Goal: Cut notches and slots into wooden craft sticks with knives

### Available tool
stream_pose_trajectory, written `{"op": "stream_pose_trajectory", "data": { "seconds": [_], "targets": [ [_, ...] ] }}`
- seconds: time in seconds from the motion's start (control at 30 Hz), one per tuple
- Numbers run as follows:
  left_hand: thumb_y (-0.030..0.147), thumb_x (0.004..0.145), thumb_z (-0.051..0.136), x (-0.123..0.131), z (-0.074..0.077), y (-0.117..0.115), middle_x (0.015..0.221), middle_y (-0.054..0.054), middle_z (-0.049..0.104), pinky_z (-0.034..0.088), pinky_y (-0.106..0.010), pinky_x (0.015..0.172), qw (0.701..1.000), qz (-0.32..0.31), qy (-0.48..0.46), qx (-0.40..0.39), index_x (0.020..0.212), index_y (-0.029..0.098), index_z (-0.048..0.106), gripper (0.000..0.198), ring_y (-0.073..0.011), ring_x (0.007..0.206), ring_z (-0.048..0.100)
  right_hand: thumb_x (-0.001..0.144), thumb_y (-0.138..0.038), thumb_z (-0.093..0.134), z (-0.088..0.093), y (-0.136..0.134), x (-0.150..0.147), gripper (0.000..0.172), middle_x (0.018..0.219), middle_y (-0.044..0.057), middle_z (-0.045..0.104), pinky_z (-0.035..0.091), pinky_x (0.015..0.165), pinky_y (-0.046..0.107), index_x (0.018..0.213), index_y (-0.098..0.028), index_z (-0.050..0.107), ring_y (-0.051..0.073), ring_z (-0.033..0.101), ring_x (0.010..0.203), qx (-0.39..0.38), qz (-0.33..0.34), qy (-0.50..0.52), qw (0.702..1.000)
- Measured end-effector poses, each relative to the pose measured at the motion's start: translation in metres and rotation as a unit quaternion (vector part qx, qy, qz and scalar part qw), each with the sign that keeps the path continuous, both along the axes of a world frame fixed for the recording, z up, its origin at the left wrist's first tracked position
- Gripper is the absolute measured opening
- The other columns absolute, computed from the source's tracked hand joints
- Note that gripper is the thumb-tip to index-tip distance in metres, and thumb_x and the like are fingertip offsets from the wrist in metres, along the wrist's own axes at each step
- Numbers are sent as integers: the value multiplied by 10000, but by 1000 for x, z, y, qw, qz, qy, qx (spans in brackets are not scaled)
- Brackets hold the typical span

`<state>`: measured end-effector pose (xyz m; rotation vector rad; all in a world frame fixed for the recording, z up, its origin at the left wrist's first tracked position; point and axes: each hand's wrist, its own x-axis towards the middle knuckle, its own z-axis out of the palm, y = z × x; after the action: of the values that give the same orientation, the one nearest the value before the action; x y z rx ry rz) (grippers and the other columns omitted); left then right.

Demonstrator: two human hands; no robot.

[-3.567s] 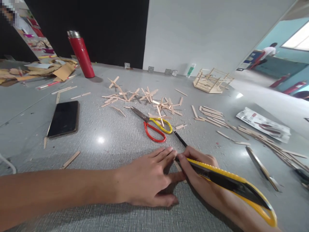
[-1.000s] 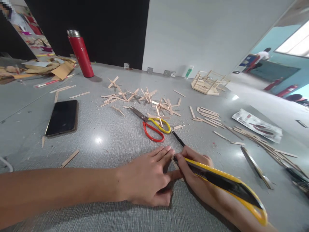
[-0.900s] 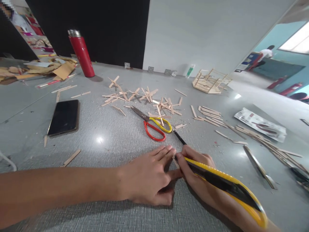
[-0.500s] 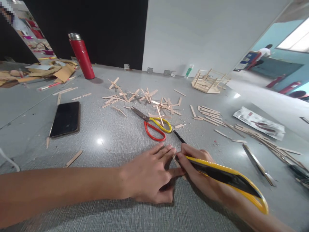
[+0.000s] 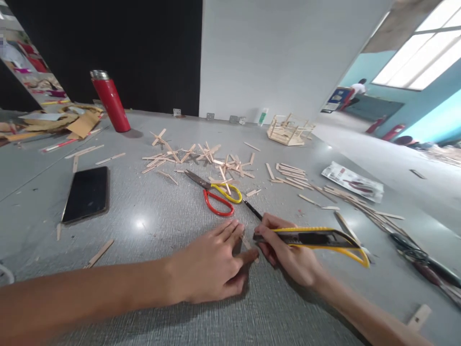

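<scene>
My left hand [image 5: 216,262] lies with its fingers extended, the fingertips pressing a thin wooden craft stick [image 5: 247,241] down on the table. My right hand [image 5: 284,245] is closed around a yellow and black utility knife [image 5: 320,238], its front end just right of the stick. I cannot make out the blade. Beyond the hands lie scissors [image 5: 219,192] with one red and one yellow handle. A slim black pen-like tool [image 5: 253,210] points toward my right hand.
Behind the scissors are scattered craft sticks [image 5: 207,153], with more sticks [image 5: 291,173] at right. A phone [image 5: 86,194] and a red flask [image 5: 111,103] stand left. A wooden stick frame [image 5: 290,130], a white packet [image 5: 353,181] and pliers [image 5: 421,259] are right.
My right hand has drawn the knife slightly away from the stick and turned it more level. The left hand still presses the stick. The view has swung right.
</scene>
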<state>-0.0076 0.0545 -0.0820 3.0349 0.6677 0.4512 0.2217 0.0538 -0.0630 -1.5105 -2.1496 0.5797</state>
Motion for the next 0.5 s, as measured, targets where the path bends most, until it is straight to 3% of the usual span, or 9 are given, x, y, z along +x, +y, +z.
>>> {"op": "stream_pose_trajectory", "data": {
  "seconds": [0.13,0.17,0.27,0.37,0.43,0.5],
  "targets": [
    [71,991,492,-1,7,2,1249,-183,692,418,-459,1124,998,26,0,-63,1213,91,685,295,-309,1245,623,1053,-408,484,11,19,38,277,838,32,685,473,654,295,1173,-203,629,176,634,689,102,-44,-59,992],
    [9,935,509,-2,9,2,1148,-161,710,457,-443,1065,995,39,-4,-89,1087,90,705,261,-299,1145,652,1025,-370,520,14,26,51,282,926,62,704,474,693,311,1212,-209,657,203,659,780,116,-41,-84,989],
    [-41,853,525,-2,16,2,956,-116,686,510,-405,898,989,67,-23,-128,826,123,645,205,-271,939,649,968,-193,496,17,44,83,286,1065,106,723,448,630,311,1120,-212,739,201,657,734,130,-56,-153,978],
    [24,932,479,-4,30,2,872,-65,669,510,-337,731,978,93,-60,-177,866,150,603,188,-209,788,630,977,-133,535,12,54,103,274,1101,83,730,509,691,312,1127,-222,746,184,680,779,123,-87,-199,968],
    [109,1012,441,-7,47,1,808,-11,663,483,-273,624,967,101,-87,-218,952,171,586,169,-156,680,616,1019,-221,602,8,56,116,261,1191,76,711,575,791,368,1267,-223,683,200,702,895,122,-138,-215,959],
    [191,1067,408,-12,68,0,785,23,665,484,-225,613,954,90,-116,-263,1017,193,579,178,-119,669,631,1013,-350,669,7,54,134,355,1299,103,669,604,875,453,1325,-184,633,247,699,1052,126,-215,-218,944]
  ]
}}
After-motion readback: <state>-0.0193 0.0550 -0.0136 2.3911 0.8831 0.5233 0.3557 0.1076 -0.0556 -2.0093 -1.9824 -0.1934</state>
